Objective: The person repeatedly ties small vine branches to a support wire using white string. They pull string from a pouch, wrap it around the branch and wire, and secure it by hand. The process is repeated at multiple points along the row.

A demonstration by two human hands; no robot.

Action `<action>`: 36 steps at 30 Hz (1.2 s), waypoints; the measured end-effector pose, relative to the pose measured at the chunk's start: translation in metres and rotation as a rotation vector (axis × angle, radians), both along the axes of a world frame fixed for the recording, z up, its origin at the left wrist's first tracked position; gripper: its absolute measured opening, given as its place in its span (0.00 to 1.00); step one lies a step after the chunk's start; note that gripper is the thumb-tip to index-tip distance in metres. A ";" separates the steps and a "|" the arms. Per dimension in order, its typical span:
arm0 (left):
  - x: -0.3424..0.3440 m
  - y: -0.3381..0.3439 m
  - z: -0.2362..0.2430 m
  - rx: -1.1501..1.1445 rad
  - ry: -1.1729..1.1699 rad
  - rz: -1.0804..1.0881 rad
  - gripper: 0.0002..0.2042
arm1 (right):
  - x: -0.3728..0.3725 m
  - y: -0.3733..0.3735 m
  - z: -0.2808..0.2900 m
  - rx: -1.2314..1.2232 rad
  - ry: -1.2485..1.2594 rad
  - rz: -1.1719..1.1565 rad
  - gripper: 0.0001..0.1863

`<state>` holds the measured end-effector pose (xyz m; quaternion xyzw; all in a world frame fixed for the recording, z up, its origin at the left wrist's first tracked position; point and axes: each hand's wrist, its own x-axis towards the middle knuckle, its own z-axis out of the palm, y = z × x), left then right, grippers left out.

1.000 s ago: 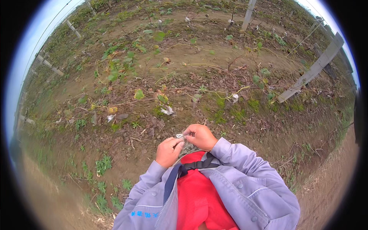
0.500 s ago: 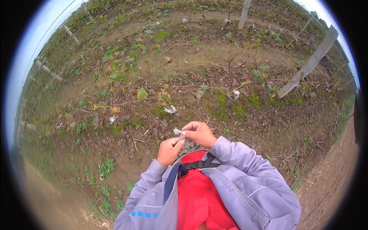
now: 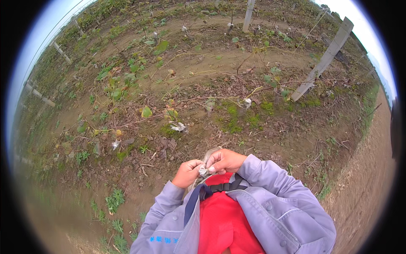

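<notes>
Close in front of my waist, my left hand (image 3: 188,173) and my right hand (image 3: 229,161) meet with fingers pinched. Between their fingertips is a small bundle of whitish strands (image 3: 202,171), its frayed ends pointing down toward my left hand. Both hands appear to grip it; the part under the fingers is hidden. A beige, cloth-like rim (image 3: 212,151) shows just behind the hands, and what it belongs to is mostly covered. A black strap with a buckle (image 3: 220,187) crosses the red garment (image 3: 224,216) below them.
Thin vines (image 3: 156,116) with yellowing leaves trail low across the soil ahead. White scraps (image 3: 178,126) hang along them. A leaning post (image 3: 323,59) stands at the right, another post (image 3: 248,16) farther off. A dirt track (image 3: 363,169) runs along the right side.
Both hands have come slightly nearer my body, and the strand bundle has turned from pointing up-left to pointing down. The view has shifted, so the ground and posts sit more to the left.
</notes>
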<state>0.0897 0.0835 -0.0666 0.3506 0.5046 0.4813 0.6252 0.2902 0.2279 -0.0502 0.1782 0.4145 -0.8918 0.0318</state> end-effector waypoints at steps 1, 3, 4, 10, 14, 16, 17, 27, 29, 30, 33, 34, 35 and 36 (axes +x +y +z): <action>0.004 0.003 -0.004 -0.079 -0.145 0.076 0.07 | 0.000 -0.003 -0.002 -0.053 0.035 -0.082 0.10; 0.012 0.007 -0.008 -0.065 -0.207 0.179 0.06 | -0.002 -0.005 -0.006 -0.028 -0.012 -0.238 0.10; 0.016 0.009 -0.008 -0.064 -0.238 0.232 0.06 | -0.003 -0.004 -0.006 -0.034 0.018 -0.304 0.10; 0.031 0.020 -0.006 -0.050 -0.158 0.373 0.07 | -0.011 0.006 -0.001 0.510 -0.051 -0.413 0.09; 0.046 0.034 -0.010 -0.060 -0.204 0.350 0.08 | 0.000 0.014 0.002 0.852 -0.026 -0.496 0.08; 0.058 0.040 -0.014 -0.083 -0.276 0.361 0.08 | 0.011 0.019 0.002 1.090 0.020 -0.535 0.08; 0.061 0.043 -0.015 -0.083 -0.316 0.355 0.09 | 0.017 0.022 0.002 1.169 0.048 -0.543 0.08; 0.095 0.072 -0.015 -0.157 -0.423 0.312 0.17 | 0.063 0.045 0.001 1.435 0.113 -0.289 0.10; 0.097 0.077 -0.014 -0.154 -0.437 0.317 0.16 | 0.070 0.053 0.003 1.293 0.198 -0.341 0.13; 0.099 0.077 -0.013 -0.168 -0.438 0.350 0.16 | 0.073 0.056 0.003 1.130 0.195 -0.316 0.14; 0.096 0.079 -0.014 -0.152 -0.427 0.281 0.13 | 0.085 0.066 -0.002 0.874 0.175 -0.296 0.17; 0.094 0.080 -0.015 -0.152 -0.403 0.277 0.12 | 0.091 0.070 -0.006 0.821 0.205 -0.366 0.18; 0.091 0.080 -0.015 -0.162 -0.302 0.273 0.12 | 0.098 0.074 -0.010 0.698 0.077 -0.416 0.18; 0.087 0.079 -0.015 -0.148 -0.217 0.262 0.11 | 0.107 0.080 -0.014 0.569 0.016 -0.468 0.18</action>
